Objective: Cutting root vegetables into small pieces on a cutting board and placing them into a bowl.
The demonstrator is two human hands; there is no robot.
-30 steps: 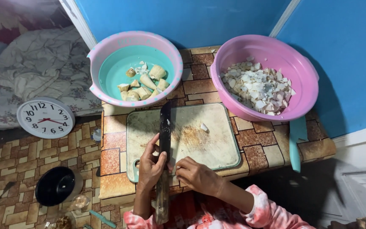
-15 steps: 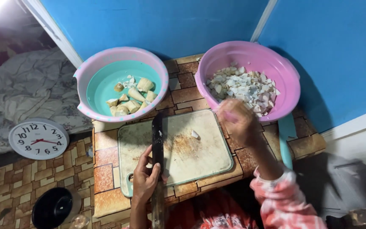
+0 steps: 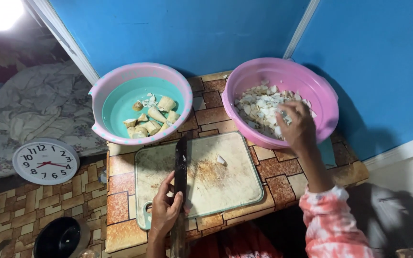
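Observation:
My left hand [image 3: 164,210] grips a long dark knife [image 3: 180,165] whose blade lies flat over the left part of a pale cutting board [image 3: 225,184]. One small white piece [image 3: 221,160] rests on the board. My right hand [image 3: 296,125] reaches into the pink bowl [image 3: 321,95] at the right, fingers curled over a heap of white chopped pieces [image 3: 259,107]; whether it holds any is unclear. The teal bowl with a pink rim [image 3: 115,102] at the left holds several peeled tan root chunks [image 3: 151,119].
All stands on a small table with a brick-pattern cover [image 3: 283,177] against a blue wall. A round white wall clock [image 3: 45,161] lies left of the table beside crumpled bedding [image 3: 34,110]. A black round object [image 3: 58,238] sits on the patterned floor.
My right hand left the cutting board, swung up to the right and now sits in the pink bowl over the white pieces. The left hand keeps the knife on the board.

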